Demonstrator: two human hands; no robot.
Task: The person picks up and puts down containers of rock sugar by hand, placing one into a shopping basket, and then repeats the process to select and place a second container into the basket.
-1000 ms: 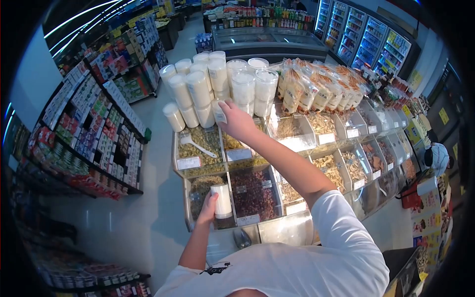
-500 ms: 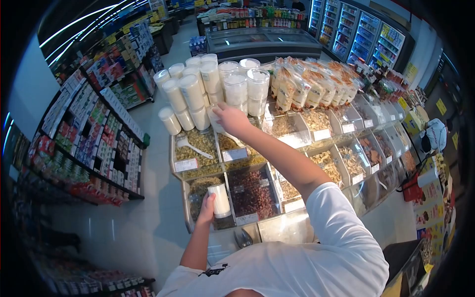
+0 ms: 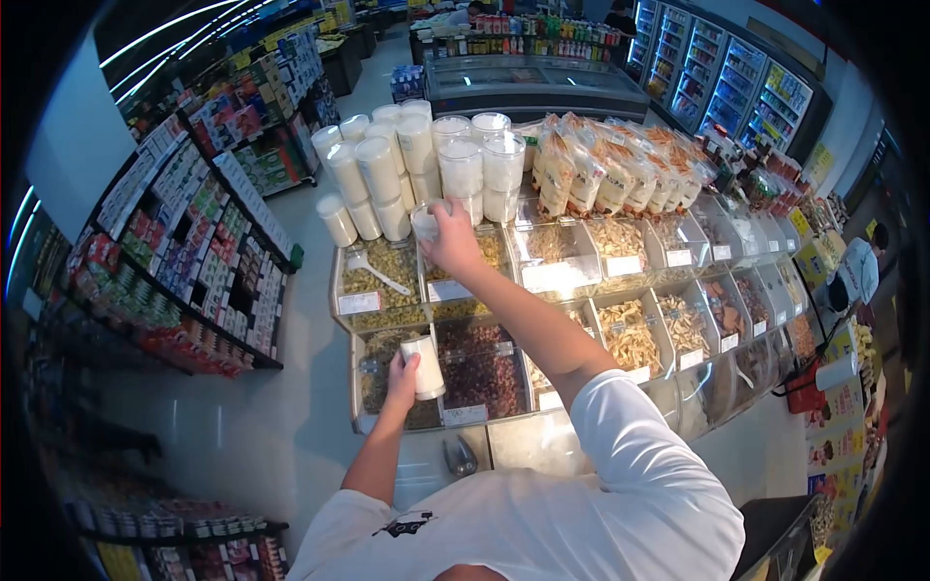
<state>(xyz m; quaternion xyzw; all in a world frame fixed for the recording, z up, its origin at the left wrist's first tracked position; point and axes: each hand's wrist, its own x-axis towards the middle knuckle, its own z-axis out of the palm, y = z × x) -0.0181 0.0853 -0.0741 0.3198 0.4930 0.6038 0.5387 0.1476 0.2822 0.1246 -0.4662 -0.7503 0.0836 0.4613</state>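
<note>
My left hand [image 3: 403,380] is wrapped around a white-filled plastic jar [image 3: 423,368], held slightly tilted above the front-left bins. My right hand [image 3: 451,238] reaches out to the back of the bins, its fingers closed on the near side of another clear-topped jar [image 3: 423,222]. That jar is partly hidden by the hand. Just behind it rise stacked jars with white contents [image 3: 389,179]. A white scoop [image 3: 376,272] rests in the bin of green pieces [image 3: 387,254] left of my right hand.
Clear bins of dried goods run to the right, with dark red pieces [image 3: 475,373] near my left hand. Bagged goods [image 3: 601,174] stand behind them. A metal scoop [image 3: 460,455] hangs at the front edge. Shelves [image 3: 194,232] stand left across the aisle; a person [image 3: 854,271] is far right.
The view has shifted slightly. My right hand has settled lower around the rear jar, fingers more closed. My left hand still holds its jar, now a little more tilted.
</note>
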